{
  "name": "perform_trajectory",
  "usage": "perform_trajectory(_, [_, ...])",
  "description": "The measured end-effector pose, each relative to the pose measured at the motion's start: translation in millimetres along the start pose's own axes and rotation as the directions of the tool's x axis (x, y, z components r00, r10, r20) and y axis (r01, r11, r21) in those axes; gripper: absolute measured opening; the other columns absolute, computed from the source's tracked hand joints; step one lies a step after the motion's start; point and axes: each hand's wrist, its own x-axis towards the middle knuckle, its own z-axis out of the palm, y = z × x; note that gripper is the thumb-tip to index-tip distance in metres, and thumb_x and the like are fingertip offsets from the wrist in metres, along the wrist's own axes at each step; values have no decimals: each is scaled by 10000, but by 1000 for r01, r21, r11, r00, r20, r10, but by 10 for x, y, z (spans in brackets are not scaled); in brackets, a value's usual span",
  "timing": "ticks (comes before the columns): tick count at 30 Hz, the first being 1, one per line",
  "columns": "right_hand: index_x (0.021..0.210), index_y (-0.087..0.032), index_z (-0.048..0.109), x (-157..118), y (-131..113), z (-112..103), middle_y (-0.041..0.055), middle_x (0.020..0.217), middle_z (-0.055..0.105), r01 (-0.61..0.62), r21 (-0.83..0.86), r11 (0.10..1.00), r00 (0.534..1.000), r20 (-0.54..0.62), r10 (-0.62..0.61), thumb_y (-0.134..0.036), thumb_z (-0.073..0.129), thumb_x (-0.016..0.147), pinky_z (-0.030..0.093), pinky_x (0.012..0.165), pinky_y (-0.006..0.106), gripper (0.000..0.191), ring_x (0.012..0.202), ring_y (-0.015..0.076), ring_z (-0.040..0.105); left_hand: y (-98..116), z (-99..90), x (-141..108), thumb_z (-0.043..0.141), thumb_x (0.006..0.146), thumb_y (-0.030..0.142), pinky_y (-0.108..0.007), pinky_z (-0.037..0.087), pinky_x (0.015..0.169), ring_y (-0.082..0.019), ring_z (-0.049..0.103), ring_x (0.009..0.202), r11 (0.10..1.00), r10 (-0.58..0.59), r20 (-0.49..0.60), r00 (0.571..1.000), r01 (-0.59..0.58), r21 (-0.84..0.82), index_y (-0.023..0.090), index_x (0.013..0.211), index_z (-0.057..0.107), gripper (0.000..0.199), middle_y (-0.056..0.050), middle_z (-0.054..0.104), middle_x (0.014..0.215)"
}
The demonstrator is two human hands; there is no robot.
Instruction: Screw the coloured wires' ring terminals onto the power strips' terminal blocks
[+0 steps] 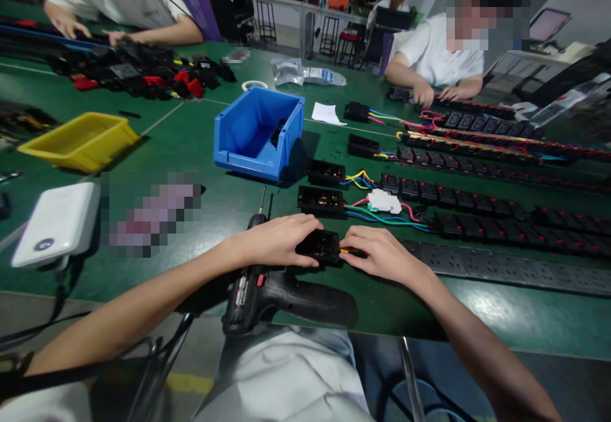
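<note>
My left hand (281, 240) grips a small black plastic housing (326, 244) by its left end, with the thumb on the near side and fingers on the far side. Metal parts show inside its open top. At the right end my right hand (379, 251) pinches a yellow wire (344, 251) where it meets the housing. A long black socket strip (477, 266) lies to the right, past my right hand. Under my left forearm rests a black cordless screwdriver (286, 295). Beyond the hands lies another black housing (321, 200) with coloured wires running to a strip.
A blue bin (252, 161) with a few black pieces stands beyond my left hand. Further left are a yellow tray (79, 145) and a white power bank (55, 228). Several wired strips (453, 193) fill the right side. Two people work across the green table (191, 135).
</note>
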Motion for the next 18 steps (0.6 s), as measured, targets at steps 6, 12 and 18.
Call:
perform_trajectory(6, [1012, -195, 639, -10, 12, -17, 30, 965, 606, -14, 56, 998, 1000, 10, 13, -364, 527, 921, 409, 722, 210, 222, 815, 100, 571, 56, 16, 92, 598, 837, 521, -336, 460, 878, -245, 598, 1032, 998, 34, 14, 999, -35, 59, 163, 1210, 443, 540, -96, 596, 1116])
perform_trajectory(12, [1001, -197, 668, -22, 12, -39, 45, 1001, 608, -1, 72, 997, 1000, -8, 2, -366, 538, 914, 432, 734, 222, 230, 836, 111, 579, 143, 87, 217, 607, 817, 450, -331, 474, 818, -245, 606, 961, 988, 38, 7, 999, -38, 153, 168, 1090, 449, 423, -90, 600, 1040])
perform_trajectory(18, [966, -207, 685, -24, 36, -24, 45, 1073, 617, 40, -1, 999, 999, -29, -40, -368, 536, 916, 452, 811, 251, 226, 932, 135, 587, 167, 134, 291, 622, 796, 438, -317, 482, 765, -237, 592, 939, 987, 57, -13, 998, -54, 149, 183, 1024, 441, 387, -70, 589, 1014])
